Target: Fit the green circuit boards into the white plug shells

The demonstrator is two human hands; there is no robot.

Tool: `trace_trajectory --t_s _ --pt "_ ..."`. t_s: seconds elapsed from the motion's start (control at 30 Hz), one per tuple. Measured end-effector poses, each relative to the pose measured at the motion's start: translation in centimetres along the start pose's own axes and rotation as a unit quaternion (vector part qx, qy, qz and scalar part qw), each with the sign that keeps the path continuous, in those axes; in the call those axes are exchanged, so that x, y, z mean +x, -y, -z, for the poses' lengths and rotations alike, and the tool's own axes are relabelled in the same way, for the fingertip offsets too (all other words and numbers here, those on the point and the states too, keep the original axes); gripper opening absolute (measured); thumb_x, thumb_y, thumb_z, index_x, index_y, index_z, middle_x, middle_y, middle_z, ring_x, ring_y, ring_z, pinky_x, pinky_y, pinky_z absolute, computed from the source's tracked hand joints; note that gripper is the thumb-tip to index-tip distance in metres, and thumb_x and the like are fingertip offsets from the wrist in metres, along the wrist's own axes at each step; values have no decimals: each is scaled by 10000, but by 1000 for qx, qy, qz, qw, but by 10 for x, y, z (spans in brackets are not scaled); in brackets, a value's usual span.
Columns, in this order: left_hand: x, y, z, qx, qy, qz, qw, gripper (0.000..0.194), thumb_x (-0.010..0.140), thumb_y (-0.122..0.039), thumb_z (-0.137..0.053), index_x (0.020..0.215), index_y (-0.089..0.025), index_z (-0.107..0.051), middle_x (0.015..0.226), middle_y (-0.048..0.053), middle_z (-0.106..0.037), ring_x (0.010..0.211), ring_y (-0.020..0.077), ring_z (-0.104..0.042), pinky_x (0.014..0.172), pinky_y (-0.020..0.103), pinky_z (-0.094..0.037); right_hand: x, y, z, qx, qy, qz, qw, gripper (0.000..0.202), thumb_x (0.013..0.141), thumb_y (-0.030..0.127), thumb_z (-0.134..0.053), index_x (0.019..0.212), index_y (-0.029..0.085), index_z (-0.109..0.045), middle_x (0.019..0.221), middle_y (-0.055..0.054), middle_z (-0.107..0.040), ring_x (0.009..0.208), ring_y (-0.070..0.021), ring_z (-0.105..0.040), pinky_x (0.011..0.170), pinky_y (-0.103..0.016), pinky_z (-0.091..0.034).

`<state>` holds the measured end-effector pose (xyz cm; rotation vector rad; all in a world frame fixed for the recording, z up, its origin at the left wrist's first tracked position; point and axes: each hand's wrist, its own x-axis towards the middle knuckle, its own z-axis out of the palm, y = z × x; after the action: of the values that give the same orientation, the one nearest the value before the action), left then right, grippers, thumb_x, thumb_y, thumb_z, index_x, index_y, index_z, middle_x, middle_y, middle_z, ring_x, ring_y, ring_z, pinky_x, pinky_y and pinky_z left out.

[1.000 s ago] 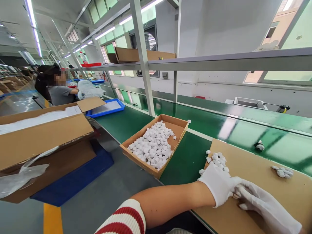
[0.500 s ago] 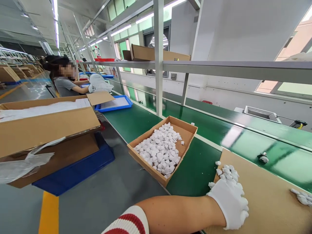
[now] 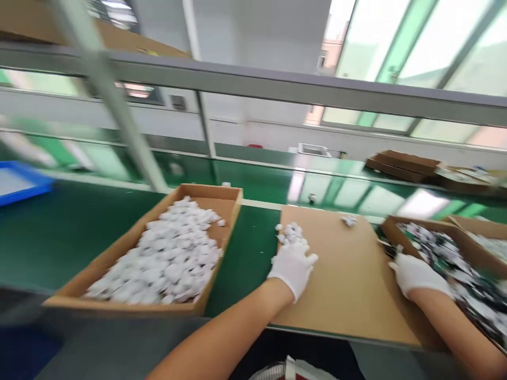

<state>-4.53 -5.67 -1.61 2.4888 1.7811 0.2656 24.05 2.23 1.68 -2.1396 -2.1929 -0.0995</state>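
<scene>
My left hand [image 3: 293, 269], in a white glove, lies over a small heap of white pieces [image 3: 292, 232] at the left edge of a brown board [image 3: 336, 285]. Its thumb is out to the side; the other fingers show only in part. My right hand [image 3: 420, 275], also gloved, is at the board's right edge with its fingers closed beside a small dark object [image 3: 390, 248], too blurred to name. Next to it stands a cardboard box [image 3: 392, 227] of mixed white and dark parts. Another few white pieces [image 3: 349, 220] lie near the board's far edge.
Left of the board, an open carton tray [image 3: 233, 221] holds many white pieces. A blue tray [image 3: 27, 184] is at the far left. A shelf beam [image 3: 253, 74] and slanted post [image 3: 119, 116] cross above. Flat cartons [image 3: 407, 163] stand at the back right.
The view has swung to the right, bringing my right hand and the box of mixed parts into sight. My left hand stays by the white heap. The co-worker is out of view.
</scene>
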Motion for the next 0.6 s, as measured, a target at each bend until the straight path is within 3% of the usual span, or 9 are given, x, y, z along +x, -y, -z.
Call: trace_trajectory --t_s 0.13,0.23,0.37,0.5,0.6 --pt "4 0 9 -6 20 -24 999 311 966 -336 -505 1137 -161 -697 1197 189 -659 1155 358 -589 964 492 -437 20 -14 -16 16 41 -44 998 289 953 126 -501 1090 90 -753 1086 -264 -739 1009 -302 -719 865 -377 -506" --pt "10 -6 21 -3 63 -20 998 282 958 -351 -504 959 -170 -720 1111 174 -691 1082 363 -605 939 499 -427 26 -21 -18 41 38 -52 997 287 979 198 -492 1108 139 -741 1172 -181 -731 1102 -254 -682 953 -310 -475" --pt "22 -16 33 -1 85 20 996 295 966 -331 -459 971 -175 -710 1094 154 -715 1108 377 -591 881 475 -440 33 -19 -7 48 25 -64 996 369 963 183 -503 1304 185 -644 1291 -163 -674 1200 -266 -630 994 -321 -458" --pt "28 -17 31 21 31 24 999 294 961 -341 -461 895 -184 -701 1040 147 -718 1183 410 -547 941 529 -421 48 -13 -7 43 59 -96 993 331 899 337 -659 1166 153 -722 1245 -210 -683 1137 -340 -658 943 -405 -489" --pt "27 -10 20 -36 -18 -2 999 277 956 -310 -469 912 -189 -714 1065 136 -721 1176 392 -565 1002 548 -402 59 -8 -11 51 61 -123 989 303 884 329 -683 1071 107 -769 1197 -241 -696 1136 -371 -656 934 -433 -479"
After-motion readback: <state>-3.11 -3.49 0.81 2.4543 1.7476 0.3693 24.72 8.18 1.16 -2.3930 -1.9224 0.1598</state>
